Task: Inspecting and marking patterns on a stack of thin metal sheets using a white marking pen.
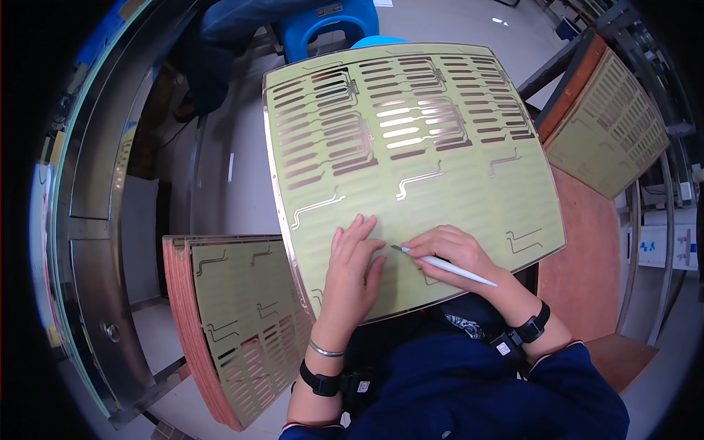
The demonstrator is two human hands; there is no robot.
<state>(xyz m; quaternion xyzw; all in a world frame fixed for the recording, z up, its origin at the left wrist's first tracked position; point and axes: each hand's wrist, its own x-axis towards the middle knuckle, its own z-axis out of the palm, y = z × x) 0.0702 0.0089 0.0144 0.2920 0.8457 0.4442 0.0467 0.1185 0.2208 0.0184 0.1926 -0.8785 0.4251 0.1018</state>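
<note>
One head-worn view, looking down at a large pale-green circuit panel (pixel 440 216) directly in front of a navy-clothed torso (pixel 469 389), with coppery slots (pixel 400 133) across the far half and thin bent traces (pixel 422 178) nearer. Left hand (pixel 353 265) with fingers spread, on the panel's near part; pressure impossible to tell. Right hand (pixel 456 251) pinching a slim white-handled craft knife (pixel 455 270) like a pen, blade (pixel 396 248) pointing left, just beside the left fingertips. To the left, a tilted stack of similar panels (pixel 220 280); to the right, another slanted panel (pixel 598 136). For good blade work, probably best to keep the handle low and steady, press lightly to avoid gouging the green surface, brace with flat left fingers, and shift those fingers clear of the blade's line.
</note>
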